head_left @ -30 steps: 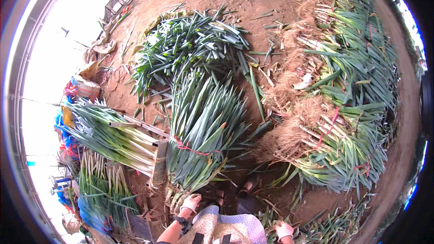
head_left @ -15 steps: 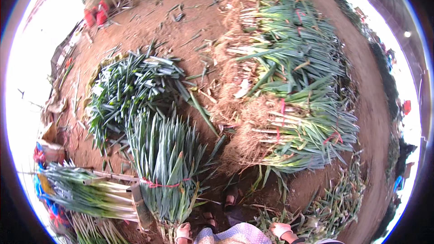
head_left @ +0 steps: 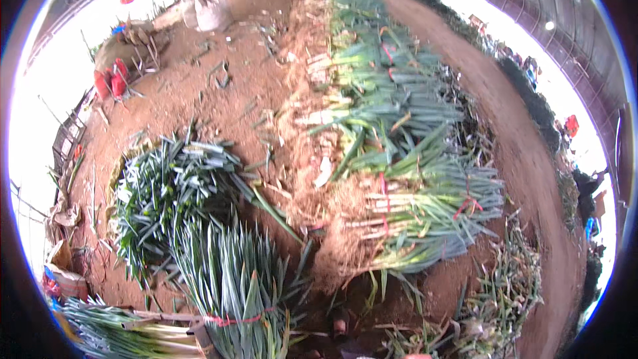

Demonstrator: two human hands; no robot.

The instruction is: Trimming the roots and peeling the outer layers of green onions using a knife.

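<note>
Only a pinkish sliver of my right hand (head_left: pixel 417 356) shows at the lower edge, its fingers out of sight. My left hand is out of view. Left of centre in front of me, a large upright bundle of long green onions (head_left: pixel 229 286) is tied with a pink string (head_left: pixel 239 320). Behind it lies a heap of cut green leaf tops (head_left: pixel 176 189). At the lower left, trimmed long green onions (head_left: pixel 126 332) lie sideways by a wooden frame (head_left: pixel 163 319).
A long row of rooted green onions (head_left: pixel 405 133), partly tied in red, stretches away along the right. Leaf scraps (head_left: pixel 498 292) litter the ground at the lower right, beside a dirt path (head_left: pixel 531 179). Red net bags (head_left: pixel 118 78) and a whitish sack (head_left: pixel 211 8) stand farther off.
The view has tilted upward, so the scene sits lower. Both hands, in sight half a second ago by the bundle and the scraps, have dropped almost wholly out of the picture.
</note>
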